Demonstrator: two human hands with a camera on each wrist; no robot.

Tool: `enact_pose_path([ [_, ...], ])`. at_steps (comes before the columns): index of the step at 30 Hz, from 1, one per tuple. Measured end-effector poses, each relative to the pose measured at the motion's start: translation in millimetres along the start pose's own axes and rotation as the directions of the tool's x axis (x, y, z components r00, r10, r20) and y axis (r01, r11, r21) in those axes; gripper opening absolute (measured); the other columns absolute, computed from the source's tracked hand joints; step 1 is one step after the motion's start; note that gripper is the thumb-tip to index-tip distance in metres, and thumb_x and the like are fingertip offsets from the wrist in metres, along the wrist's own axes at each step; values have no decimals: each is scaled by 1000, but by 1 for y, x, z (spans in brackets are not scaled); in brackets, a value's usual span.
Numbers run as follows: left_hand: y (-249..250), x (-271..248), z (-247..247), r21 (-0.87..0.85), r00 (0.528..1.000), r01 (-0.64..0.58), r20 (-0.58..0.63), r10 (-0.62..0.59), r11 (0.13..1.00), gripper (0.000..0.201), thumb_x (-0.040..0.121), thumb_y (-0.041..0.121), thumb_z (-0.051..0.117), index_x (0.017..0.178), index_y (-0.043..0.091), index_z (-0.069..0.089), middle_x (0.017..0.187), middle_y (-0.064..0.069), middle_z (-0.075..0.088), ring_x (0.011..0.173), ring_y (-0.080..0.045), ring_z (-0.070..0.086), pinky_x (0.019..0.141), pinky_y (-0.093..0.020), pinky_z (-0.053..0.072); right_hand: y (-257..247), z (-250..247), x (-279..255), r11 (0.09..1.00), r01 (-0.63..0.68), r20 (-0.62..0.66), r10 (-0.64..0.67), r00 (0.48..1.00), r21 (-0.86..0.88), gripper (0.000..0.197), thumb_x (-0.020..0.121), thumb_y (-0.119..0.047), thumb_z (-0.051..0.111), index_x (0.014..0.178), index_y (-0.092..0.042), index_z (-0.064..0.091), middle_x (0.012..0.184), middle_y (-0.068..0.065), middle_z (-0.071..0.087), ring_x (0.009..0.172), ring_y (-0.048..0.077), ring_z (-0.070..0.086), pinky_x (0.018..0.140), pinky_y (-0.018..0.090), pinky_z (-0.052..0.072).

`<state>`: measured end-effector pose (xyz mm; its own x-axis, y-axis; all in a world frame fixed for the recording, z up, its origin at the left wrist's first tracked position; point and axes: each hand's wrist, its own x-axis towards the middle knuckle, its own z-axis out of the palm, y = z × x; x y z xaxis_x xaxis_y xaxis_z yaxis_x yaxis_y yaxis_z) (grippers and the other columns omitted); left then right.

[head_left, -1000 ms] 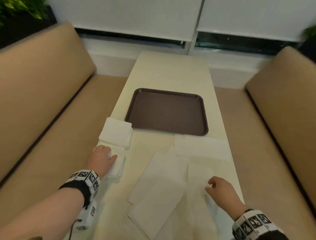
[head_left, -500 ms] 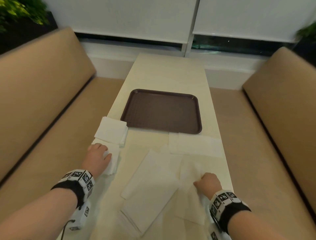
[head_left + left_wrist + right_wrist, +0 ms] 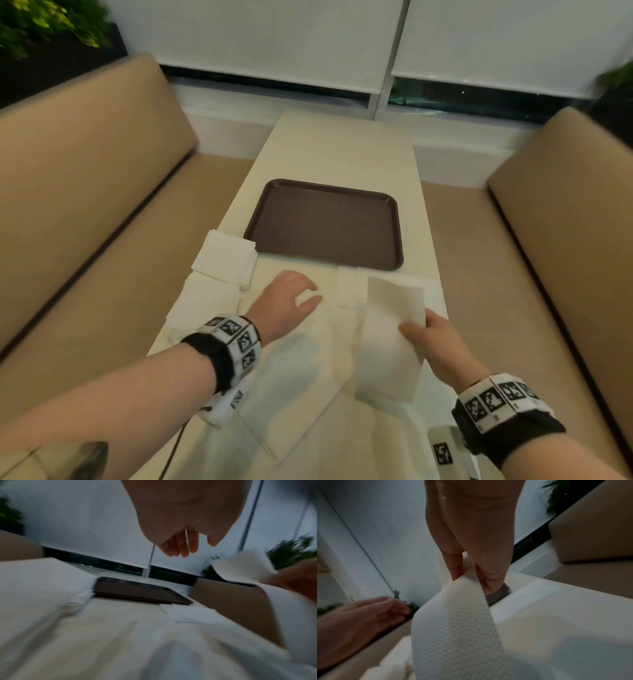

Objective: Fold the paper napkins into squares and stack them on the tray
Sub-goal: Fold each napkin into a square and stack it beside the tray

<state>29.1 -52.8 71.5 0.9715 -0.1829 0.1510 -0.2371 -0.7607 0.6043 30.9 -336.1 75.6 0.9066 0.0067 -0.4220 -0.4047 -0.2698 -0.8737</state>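
A dark brown tray lies bare in the middle of the cream table. My right hand pinches a white embossed napkin by its right edge and holds it lifted off the table; the right wrist view shows thumb and fingers clamped on the napkin. My left hand hovers with loosely curled fingers over the unfolded napkins near the table's middle, holding nothing. Two folded square napkin stacks lie at the table's left edge, beside the tray's near left corner.
Tan bench seats run along both sides of the narrow table. More unfolded napkins lie just in front of the tray. White roller blinds and a window sill close off the far end. Plants stand in the far corners.
My left hand left the folded stack at the left edge and moved right to the table's middle. My right hand took hold of a napkin and lifted it up and forward.
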Motion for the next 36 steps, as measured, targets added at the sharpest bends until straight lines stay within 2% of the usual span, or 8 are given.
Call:
enact_pose_path([
  [3, 47, 10, 16, -357, 925, 326, 311, -217, 875, 46, 86, 41, 66, 126, 21, 54, 117, 6, 61, 109, -10, 56, 96, -26, 45, -28, 0, -12, 984, 67, 29, -72, 997, 163, 22, 89, 5, 54, 106, -8, 62, 102, 15, 71, 93, 34, 67, 87, 50, 53],
  [6, 75, 16, 21, -656, 844, 511, 504, -182, 555, 9, 93, 19, 60, 100, 14, 61, 92, -2, 64, 85, -12, 61, 88, -32, 52, -46, 0, -21, 953, 126, 12, -135, 991, 274, 24, 89, 6, 54, 109, -6, 60, 102, 15, 71, 92, 32, 68, 85, 47, 55],
  [9, 89, 18, 13, -756, 823, 563, 552, -135, 333, 18, 99, 25, 49, 93, 14, 62, 86, -5, 60, 74, -14, 57, 73, -26, 51, -49, 1, -25, 943, 167, -27, -166, 986, 289, 26, 89, 6, 54, 109, -9, 62, 104, 13, 72, 95, 32, 69, 86, 48, 55],
  [13, 96, 17, 6, -744, 824, 558, 550, -136, 368, 12, 95, 14, 54, 101, 11, 64, 95, -5, 68, 79, -14, 65, 67, -23, 54, -48, 5, -27, 940, 178, -18, -181, 983, 290, 27, 89, 1, 57, 113, -13, 62, 108, 11, 71, 100, 33, 68, 89, 52, 53],
  [19, 95, 16, -4, -769, 819, 572, 520, -243, 284, 23, 94, 4, 53, 113, -2, 62, 109, -16, 69, 96, -28, 65, 95, -44, 48, -49, 9, -37, 960, 223, 119, -245, 962, 169, 33, 96, -1, 47, 106, -24, 67, 106, 6, 72, 94, 24, 68, 84, 44, 53],
  [24, 89, 12, -11, -785, 809, 578, 515, -284, 222, 12, 90, 1, 55, 92, 10, 63, 75, -3, 66, 62, -15, 61, 54, -23, 50, -56, 7, -41, 947, 192, 126, -230, 965, 256, 40, 89, 9, 50, 73, -17, 76, 88, 3, 72, 81, 23, 64, 73, 36, 48],
  [30, 89, 4, -12, -789, 776, 600, 534, -335, 133, 14, 92, 5, 51, 89, 9, 65, 78, -7, 63, 67, -18, 59, 58, -26, 48, -50, 8, -45, 957, 252, 120, -270, 955, 141, 48, 86, 15, 44, 71, -17, 77, 88, 4, 74, 85, 28, 65, 74, 35, 52],
  [36, 98, -1, -13, -769, 755, 633, 588, -290, 88, 30, 99, 33, 47, 99, 8, 65, 88, -7, 67, 78, -20, 63, 67, -29, 50, -43, 13, -51, 876, 463, 31, -463, 886, -135, 66, 80, 21, 43, 75, -37, 74, 93, -19, 73, 93, -12, 61, 82, 4, 44],
])
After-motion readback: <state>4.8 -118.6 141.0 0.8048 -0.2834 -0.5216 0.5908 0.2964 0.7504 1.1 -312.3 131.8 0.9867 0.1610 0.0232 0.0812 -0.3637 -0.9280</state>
